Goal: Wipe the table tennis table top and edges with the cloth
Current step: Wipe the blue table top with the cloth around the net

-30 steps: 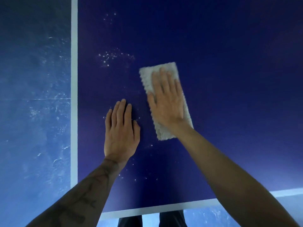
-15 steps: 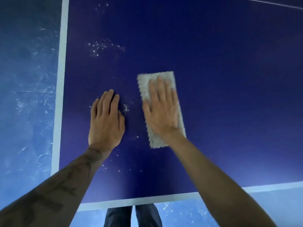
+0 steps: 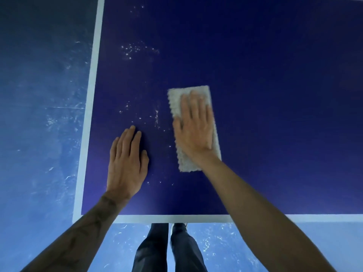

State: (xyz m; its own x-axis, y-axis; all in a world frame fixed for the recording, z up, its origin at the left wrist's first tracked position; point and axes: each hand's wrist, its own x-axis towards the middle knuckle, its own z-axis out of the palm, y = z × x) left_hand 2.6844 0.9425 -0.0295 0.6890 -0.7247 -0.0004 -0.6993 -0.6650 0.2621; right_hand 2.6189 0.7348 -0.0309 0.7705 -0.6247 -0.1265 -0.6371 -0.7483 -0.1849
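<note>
The dark blue table tennis table top (image 3: pixel 275 95) fills most of the view, its near left corner in front of me, bordered by a white line (image 3: pixel 88 118). A folded pale cloth (image 3: pixel 176 103) lies flat on the top. My right hand (image 3: pixel 195 127) presses it down with straight fingers, covering its middle. Flat on the bare table to the left of the cloth rests my left hand (image 3: pixel 126 163), fingers together. White dust specks (image 3: pixel 135 50) dot the surface ahead of my left hand, and more specks (image 3: pixel 156 116) lie just left of the cloth.
A scuffed blue floor (image 3: pixel 39 114) lies left of the table and below its near edge (image 3: pixel 176 218). My legs in dark trousers (image 3: pixel 169 250) stand right at that edge.
The view has shifted, so the table corner sits further right and higher. My left hand slid toward me. The cloth under my right hand stays at about the same distance from the near edge.
</note>
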